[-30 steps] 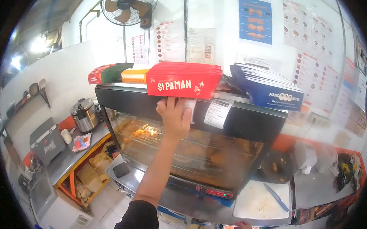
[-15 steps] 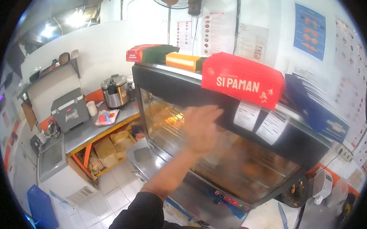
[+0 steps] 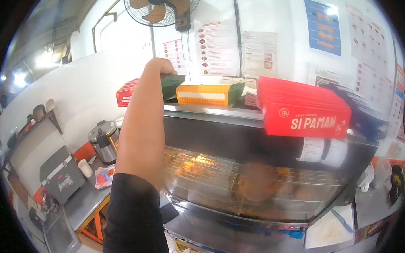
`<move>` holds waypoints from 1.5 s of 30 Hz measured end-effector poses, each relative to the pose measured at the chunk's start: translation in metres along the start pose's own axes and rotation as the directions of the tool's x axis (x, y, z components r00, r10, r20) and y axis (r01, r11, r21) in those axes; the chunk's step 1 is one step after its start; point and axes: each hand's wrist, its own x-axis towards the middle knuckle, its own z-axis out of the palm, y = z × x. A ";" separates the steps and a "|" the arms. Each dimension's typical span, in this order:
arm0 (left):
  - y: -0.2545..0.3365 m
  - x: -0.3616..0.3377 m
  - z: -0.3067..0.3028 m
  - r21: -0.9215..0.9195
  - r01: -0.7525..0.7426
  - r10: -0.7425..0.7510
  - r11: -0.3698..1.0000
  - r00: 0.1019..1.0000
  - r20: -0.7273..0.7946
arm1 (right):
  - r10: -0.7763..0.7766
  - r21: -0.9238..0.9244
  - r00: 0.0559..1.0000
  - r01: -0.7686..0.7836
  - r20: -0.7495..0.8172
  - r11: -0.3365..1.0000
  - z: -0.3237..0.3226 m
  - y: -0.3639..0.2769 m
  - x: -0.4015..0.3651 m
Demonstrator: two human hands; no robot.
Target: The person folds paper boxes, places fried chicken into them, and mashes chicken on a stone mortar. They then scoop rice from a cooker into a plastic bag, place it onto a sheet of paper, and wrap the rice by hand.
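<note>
My left hand (image 3: 160,66) reaches out at the end of a bare forearm and dark sleeve. It is bent over the top of a stack of flat green cartons (image 3: 172,86), on the far left of the food warmer's top. Its fingers curl down at the stack's upper edge, and the fingertips are partly hidden. Just right of it stand yellow cartons (image 3: 202,96) with a patterned front. Red cartons (image 3: 125,91) show left of the forearm, partly covered by it. Below is the glass-fronted food warmer (image 3: 202,126), with lit food inside. My right hand is out of view.
A big stack of red SI PAMAN cartons (image 3: 304,109) and dark blue cartons (image 3: 367,114) sit on the warmer's right. A wall fan (image 3: 162,5) hangs above. A knife (image 3: 342,220) lies on a white cutting board (image 3: 324,233). A steel cooker (image 3: 104,139) stands at left.
My left hand has moved from in front of the warmer's glass up and away to the green cartons. The view has tilted up, and the hand at the bottom edge is gone from sight.
</note>
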 end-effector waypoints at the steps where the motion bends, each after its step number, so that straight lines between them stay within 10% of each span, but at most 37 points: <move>1: -0.001 0.002 0.001 -0.072 0.030 -0.028 0.997 0.999 0.025 | -0.108 -0.177 0.993 0.114 0.040 0.978 0.008 0.007 -0.003; 8: -0.014 0.012 -0.002 -0.433 0.137 -0.055 0.891 0.979 0.197 | 0.254 0.198 0.966 -0.241 -0.045 0.950 0.029 0.001 -0.028; 17: 0.002 -0.005 -0.005 0.089 -0.002 -0.002 0.996 0.999 0.035 | 0.391 0.301 0.911 -0.339 -0.132 0.891 0.037 -0.018 -0.039; 25: -0.018 0.068 -0.007 0.268 -0.174 0.298 0.947 0.788 -0.538 | 0.406 0.320 0.899 -0.341 -0.163 0.884 0.023 -0.013 -0.059; 29: -0.008 0.033 -0.026 -0.043 -0.339 0.200 0.940 0.646 -0.737 | 0.306 0.188 0.937 -0.274 -0.169 0.943 0.013 -0.010 -0.058; 31: 0.013 -0.013 -0.041 -0.259 -0.510 0.151 0.820 0.630 -0.762 | 0.154 -0.163 0.984 -0.168 -0.094 0.972 -0.002 0.021 -0.044; 32: 0.026 -0.044 -0.049 -0.324 -0.590 0.145 0.739 0.609 -0.780 | -0.212 -0.231 0.970 0.180 -0.120 0.956 -0.002 0.018 -0.047; 35: 0.085 -0.145 -0.041 -0.306 -0.806 0.190 0.507 0.450 -0.872 | 0.077 0.214 0.964 -0.022 -0.254 0.977 0.021 -0.102 -0.037; 38: 0.145 -0.273 0.018 -0.315 -0.924 0.360 0.219 0.376 -0.854 | -0.044 0.371 0.956 0.154 -0.290 0.916 0.041 -0.218 -0.023; 40: 0.175 -0.332 0.080 0.354 -0.892 0.600 0.281 -0.125 -0.790 | -0.248 0.419 0.893 0.403 -0.377 0.814 0.063 -0.295 -0.020; 42: 0.206 -0.385 0.142 -0.081 -0.990 0.854 -0.114 -0.056 -0.516 | -0.465 0.436 0.700 0.707 -0.542 0.557 0.103 -0.368 -0.038; 43: 0.228 -0.414 0.198 -0.114 -0.928 0.504 -0.356 -0.088 -0.859 | -0.540 0.577 0.717 0.687 -0.440 0.442 0.094 -0.355 -0.044; 45: 0.263 -0.469 0.264 -0.304 -0.810 0.462 -0.501 0.047 -0.886 | -0.606 0.713 0.710 0.627 -0.360 0.312 0.056 -0.291 -0.048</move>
